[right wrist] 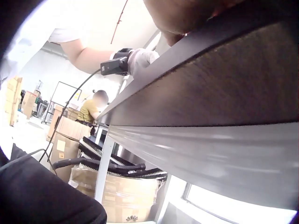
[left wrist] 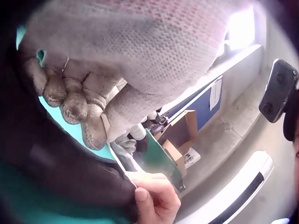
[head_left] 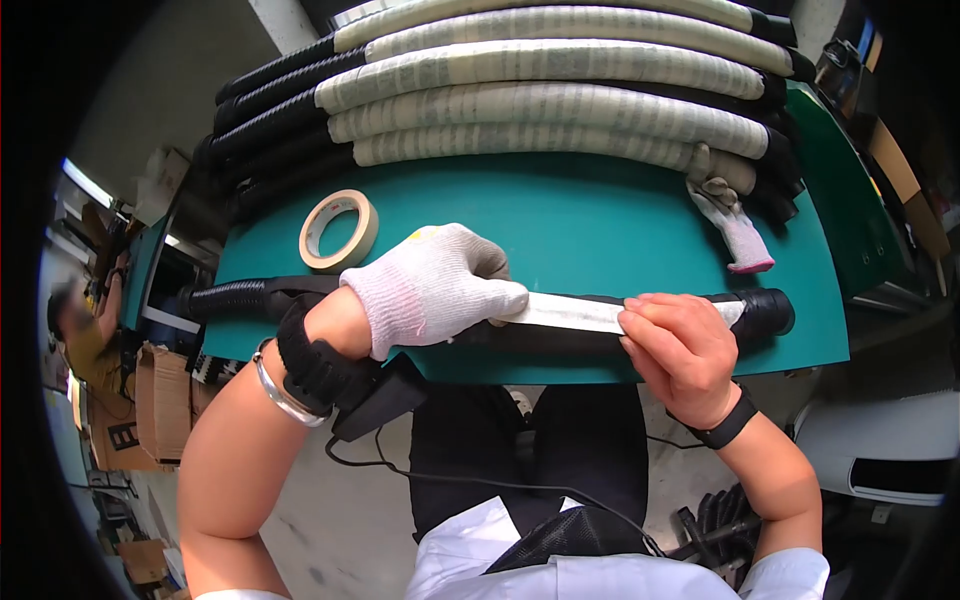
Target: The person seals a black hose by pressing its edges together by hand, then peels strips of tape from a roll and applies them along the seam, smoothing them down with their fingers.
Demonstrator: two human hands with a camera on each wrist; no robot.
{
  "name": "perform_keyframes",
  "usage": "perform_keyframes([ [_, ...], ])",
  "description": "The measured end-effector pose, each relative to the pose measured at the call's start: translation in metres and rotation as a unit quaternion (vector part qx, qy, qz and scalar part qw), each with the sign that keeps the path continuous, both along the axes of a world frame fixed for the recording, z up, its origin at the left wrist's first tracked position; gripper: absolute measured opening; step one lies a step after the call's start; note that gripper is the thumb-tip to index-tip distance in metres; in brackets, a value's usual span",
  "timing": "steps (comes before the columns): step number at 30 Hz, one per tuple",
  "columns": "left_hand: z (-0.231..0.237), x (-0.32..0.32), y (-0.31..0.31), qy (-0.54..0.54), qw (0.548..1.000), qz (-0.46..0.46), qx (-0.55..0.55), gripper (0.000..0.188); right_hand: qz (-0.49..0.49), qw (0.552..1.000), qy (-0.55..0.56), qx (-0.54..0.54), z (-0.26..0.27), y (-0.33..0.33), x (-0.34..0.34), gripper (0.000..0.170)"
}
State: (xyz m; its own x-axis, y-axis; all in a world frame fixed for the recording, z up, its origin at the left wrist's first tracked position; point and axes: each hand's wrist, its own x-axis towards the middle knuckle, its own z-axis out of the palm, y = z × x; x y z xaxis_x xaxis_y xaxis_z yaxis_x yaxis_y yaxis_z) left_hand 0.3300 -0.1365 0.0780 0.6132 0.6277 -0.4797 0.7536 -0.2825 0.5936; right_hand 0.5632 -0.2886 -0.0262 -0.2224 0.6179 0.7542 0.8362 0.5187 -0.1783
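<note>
Hands (head_left: 430, 285) (head_left: 685, 355) pinch strip (head_left: 570, 312) | tube (head_left: 560, 342) near table edge (head_left: 800, 352) | room behind

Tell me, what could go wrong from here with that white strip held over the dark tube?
The white strip spans from the gloved left hand to the bare right hand; if either grip slips, it might crease or land crooked on the dark tube.
If the strip is sticky, it could cling to the glove's knitted fabric.
The black cable hangs in a loop below the left wrist and might snag.
</note>
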Motion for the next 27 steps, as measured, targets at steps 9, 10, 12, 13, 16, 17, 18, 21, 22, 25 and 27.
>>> perform_keyframes([
  [9,0.004,0.011,-0.001,0.081,0.993,-0.058,0.066,0.041,-0.005,1.0,-0.018,-0.005,0.001,-0.002,-0.001,0.03],
  [10,0.004,0.012,-0.002,0.089,0.992,-0.058,0.072,0.042,-0.006,1.0,-0.02,-0.004,0.002,-0.002,-0.001,0.03],
  [12,0.005,0.01,-0.006,0.087,0.99,-0.049,0.103,0.043,-0.007,1.0,-0.023,-0.002,0.002,-0.002,-0.001,0.03],
  [13,0.005,0.008,-0.009,0.086,0.988,-0.044,0.12,0.043,-0.008,1.0,-0.024,0.001,0.001,-0.002,-0.001,0.03],
  [16,0.004,0.009,-0.015,0.098,0.979,-0.047,0.17,0.051,-0.006,1.0,-0.021,0.002,0.0,-0.002,-0.001,0.029],
  [17,0.005,0.009,-0.014,0.126,0.973,-0.049,0.188,0.053,-0.005,1.0,-0.021,0.0,0.001,-0.002,-0.001,0.029],
  [18,0.005,0.009,-0.014,0.153,0.965,-0.05,0.205,0.055,-0.004,1.0,-0.021,0.002,0.001,-0.002,-0.001,0.029],
  [21,0.015,-0.024,0.002,0.218,0.957,-0.02,0.188,0.064,-0.001,1.0,-0.021,0.005,0.0,-0.002,0.0,0.029],
  [22,0.019,-0.039,0.005,0.219,0.962,0.009,0.16,0.064,0.0,1.0,-0.019,0.008,-0.001,-0.002,0.0,0.03],
  [25,0.011,-0.074,-0.009,-0.001,0.964,0.013,0.267,0.046,-0.011,1.0,-0.014,-0.001,-0.001,-0.003,-0.003,0.033],
  [27,-0.007,-0.073,-0.015,-0.095,0.917,-0.075,0.381,0.06,-0.017,0.999,-0.014,-0.026,0.001,-0.004,-0.005,0.038],
])
